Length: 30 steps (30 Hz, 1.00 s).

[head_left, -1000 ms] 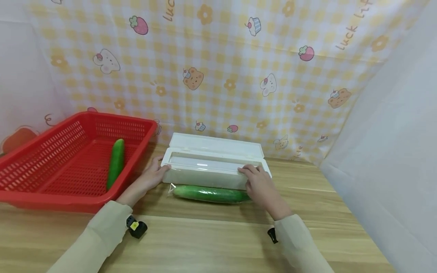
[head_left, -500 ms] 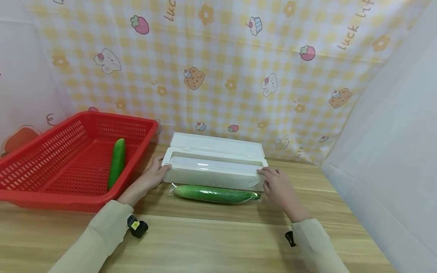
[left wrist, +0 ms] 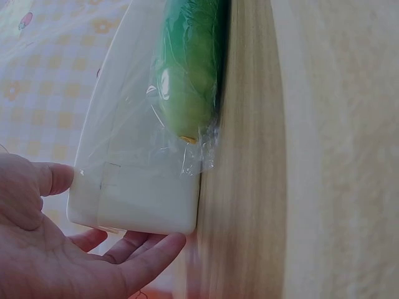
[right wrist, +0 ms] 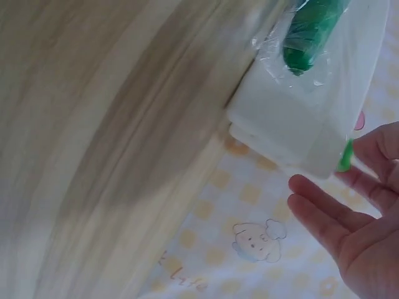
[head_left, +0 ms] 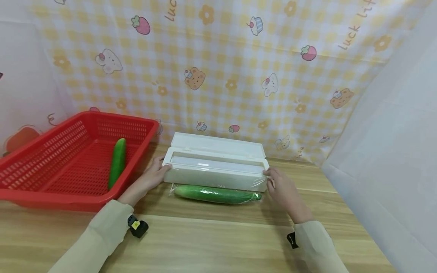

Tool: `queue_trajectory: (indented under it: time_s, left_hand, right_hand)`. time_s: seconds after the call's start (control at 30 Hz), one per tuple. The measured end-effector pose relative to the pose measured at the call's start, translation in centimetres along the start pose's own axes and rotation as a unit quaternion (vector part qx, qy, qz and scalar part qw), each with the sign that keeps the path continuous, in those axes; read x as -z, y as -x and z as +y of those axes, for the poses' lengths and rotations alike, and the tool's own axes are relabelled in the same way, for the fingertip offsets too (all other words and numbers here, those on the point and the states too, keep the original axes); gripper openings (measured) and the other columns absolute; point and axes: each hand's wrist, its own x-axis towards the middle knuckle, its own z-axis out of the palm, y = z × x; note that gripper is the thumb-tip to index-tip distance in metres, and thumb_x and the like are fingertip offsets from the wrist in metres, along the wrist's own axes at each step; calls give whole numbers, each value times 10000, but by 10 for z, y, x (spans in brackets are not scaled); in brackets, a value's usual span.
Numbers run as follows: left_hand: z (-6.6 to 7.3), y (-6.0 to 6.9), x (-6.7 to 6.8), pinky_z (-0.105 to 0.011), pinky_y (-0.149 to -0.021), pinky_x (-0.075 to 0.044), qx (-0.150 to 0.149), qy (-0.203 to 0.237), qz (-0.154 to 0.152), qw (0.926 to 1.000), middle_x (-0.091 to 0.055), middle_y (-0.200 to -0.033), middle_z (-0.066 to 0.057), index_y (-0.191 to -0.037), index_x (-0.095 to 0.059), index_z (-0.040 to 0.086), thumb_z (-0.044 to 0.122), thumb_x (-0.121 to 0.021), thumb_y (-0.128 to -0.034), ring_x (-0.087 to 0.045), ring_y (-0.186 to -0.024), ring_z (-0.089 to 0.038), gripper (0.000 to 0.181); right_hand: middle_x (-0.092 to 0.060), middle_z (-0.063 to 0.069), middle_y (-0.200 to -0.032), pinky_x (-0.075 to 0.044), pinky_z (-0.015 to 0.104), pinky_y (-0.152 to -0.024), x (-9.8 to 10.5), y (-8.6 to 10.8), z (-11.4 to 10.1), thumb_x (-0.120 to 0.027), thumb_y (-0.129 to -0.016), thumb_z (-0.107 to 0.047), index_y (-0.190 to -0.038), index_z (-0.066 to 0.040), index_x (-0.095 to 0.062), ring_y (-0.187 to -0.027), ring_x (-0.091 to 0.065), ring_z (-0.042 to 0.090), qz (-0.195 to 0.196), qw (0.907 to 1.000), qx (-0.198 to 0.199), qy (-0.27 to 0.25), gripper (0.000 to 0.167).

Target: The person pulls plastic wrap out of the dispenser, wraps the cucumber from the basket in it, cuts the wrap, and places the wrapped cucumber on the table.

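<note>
A white cling film dispenser (head_left: 211, 177) lies lengthwise with its lid (head_left: 218, 145) raised and a pale roll (head_left: 218, 164) inside. Along its front rests a cucumber (head_left: 216, 194) covered in clear film, which also spreads over the box front in the left wrist view. My left hand (head_left: 153, 176) holds the box's left end, thumb at the top edge and fingers against the end face. At the right front corner, my right hand (head_left: 282, 189) pinches a small green slider (right wrist: 345, 157) between thumb and forefinger; its other fingers extend beside the box end.
A red basket (head_left: 102, 199) stands at the left with another cucumber (head_left: 117, 163) inside. Patterned cloth (head_left: 222, 106) hangs close behind the dispenser, and a white sheet (head_left: 382, 144) bounds the right side. Wooden tabletop (head_left: 205, 242) extends in front.
My right hand has moved right along the dispenser's top front edge to its corner, uncovering the cucumber's right end. The left hand stays on the box's left end.
</note>
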Motion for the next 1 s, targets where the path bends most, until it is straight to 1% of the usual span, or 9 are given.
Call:
queue_trajectory:
  time_s: [0.1,0.2,0.3,0.4,0.57,0.73,0.87,0.93,1.0]
  left_hand:
    - [1,0,0,-410,-945,-401,14,36,-9,10000,-432,-1296,-356,-1426,-86,-76,244,-361,-991,-476,-1174,-396,606]
    - [1,0,1,-418,-956,-397,39,9,-25,10000,-425,-1308,-350,-1427,-82,-72,251,-355,-992,-472,-1178,-390,607]
    - [1,0,1,-426,-971,-383,58,-31,-16,10000,-418,-1317,-347,-1426,-86,-72,251,-356,-992,-462,-1186,-385,605]
    - [0,1,1,-423,-967,-385,39,-24,-16,10000,-417,-1315,-353,-1423,-87,-80,239,-355,-992,-462,-1186,-388,600]
    - [1,1,1,-434,-986,-365,58,-80,-44,9999,-418,-1319,-344,-1426,-88,-76,250,-353,-996,-446,-1202,-384,602]
    - [4,4,1,-509,-1043,-301,-19,-213,-147,9997,-332,-1369,-357,-1429,-67,-83,267,-349,-1001,-342,-1274,-429,621]
    - [6,5,1,-555,-1074,-238,-211,-375,-218,9988,-226,-1418,-370,-1425,-56,-107,247,-339,-1010,-243,-1319,-467,614]
    - [7,6,0,-568,-1078,-220,-287,-442,-186,9984,-222,-1421,-368,-1423,-71,-109,224,-330,-1012,-230,-1323,-472,589]
    - [9,7,0,-574,-1050,-254,-418,-534,-57,9977,-283,-1374,-366,-1401,-138,-107,194,-335,-1007,-285,-1280,-466,533]
  right_hand:
    - [-615,134,-1140,-520,389,-745,-2,0,4,-528,-865,17,-1052,23,-597,-958,-634,309,116,9998,-140,-106,199]
    - [-619,118,-1139,-519,369,-713,-3,0,7,-525,-846,41,-1047,11,-606,-913,-643,288,210,9996,-145,-80,218]
    - [-607,116,-1172,-515,372,-718,-4,2,8,-517,-839,43,-1079,-4,-603,-922,-631,286,218,9996,-162,-90,259]
    - [-590,117,-1207,-514,379,-716,-5,4,8,-518,-834,42,-1119,-28,-600,-931,-624,286,238,9991,-294,-196,305]
    - [-551,146,-1266,-512,427,-779,-5,7,7,-513,-840,50,-1172,-28,-585,-984,-607,319,212,9970,-524,-519,348]
    - [-502,188,-1316,-483,489,-835,1,9,5,-514,-859,22,-1227,-19,-556,-1040,-562,361,-76,9946,-718,-752,373]
    - [-460,205,-1353,-397,567,-946,8,10,5,-527,-869,-3,-1279,-11,-519,-1181,-462,424,-383,9925,-680,-945,410]
    - [-433,212,-1374,-340,597,-989,11,11,5,-530,-879,-4,-1308,-2,-488,-1240,-395,450,-517,9916,-596,-1026,432]
    - [-390,218,-1407,-294,617,-1013,14,12,4,-522,-892,-5,-1348,2,-440,-1282,-333,468,-658,9901,-527,-1126,464]
